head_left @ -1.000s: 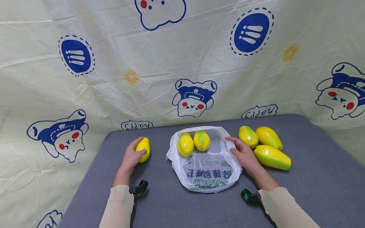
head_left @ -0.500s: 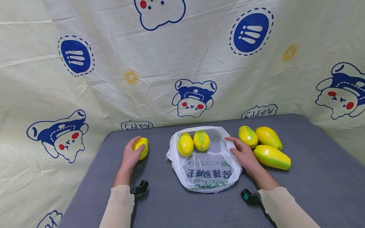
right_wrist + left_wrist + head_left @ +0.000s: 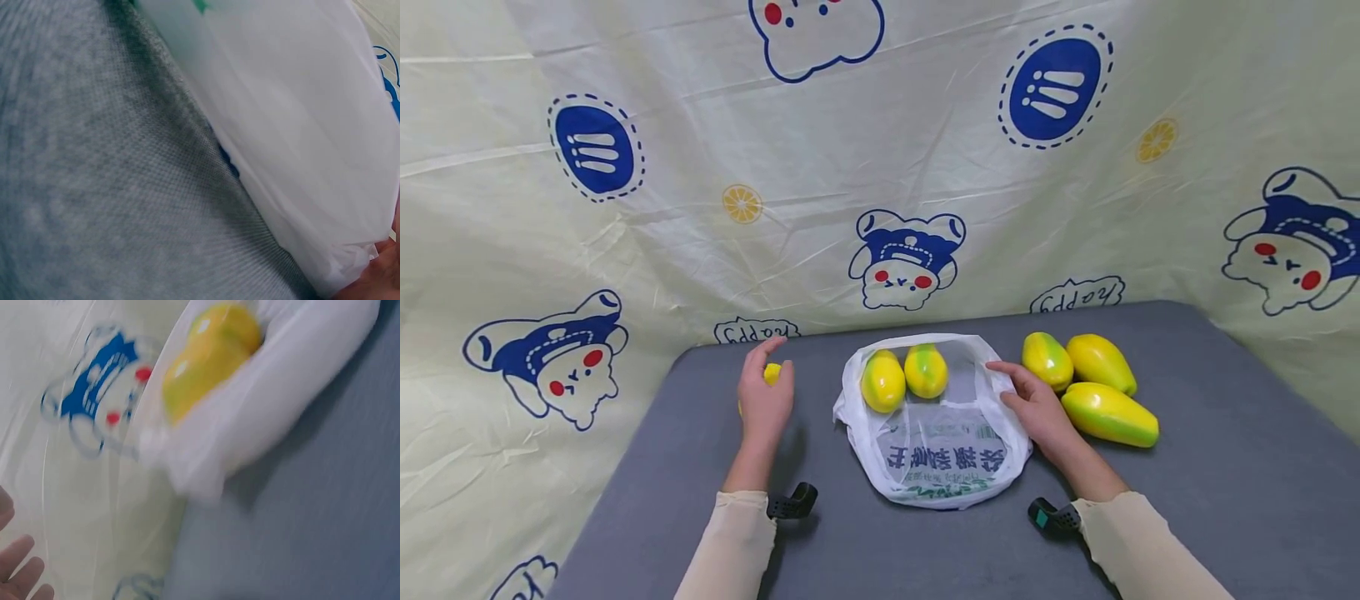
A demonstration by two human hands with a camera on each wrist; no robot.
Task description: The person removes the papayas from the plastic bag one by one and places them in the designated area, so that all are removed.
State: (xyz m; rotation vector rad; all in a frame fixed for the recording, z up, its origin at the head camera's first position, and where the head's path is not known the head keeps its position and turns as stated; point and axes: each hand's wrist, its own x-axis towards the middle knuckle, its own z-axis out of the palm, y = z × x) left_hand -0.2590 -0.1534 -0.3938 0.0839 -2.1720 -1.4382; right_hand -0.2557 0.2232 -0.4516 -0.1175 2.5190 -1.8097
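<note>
Though crinkled, thin white plastic bag [image 3: 940,433]

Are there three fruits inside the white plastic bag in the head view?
No, only two yellow-green fruits lie in the white plastic bag; three more lie on the table beside the right hand.

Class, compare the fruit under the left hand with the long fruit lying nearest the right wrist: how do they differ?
The fruit under the left hand is mostly hidden by the left hand and shows only yellow; the long fruit lies fully in view, untouched, yellow with green ends. The first sits alone; the second touches two others. Both are off the bag, on the grey table.
</note>
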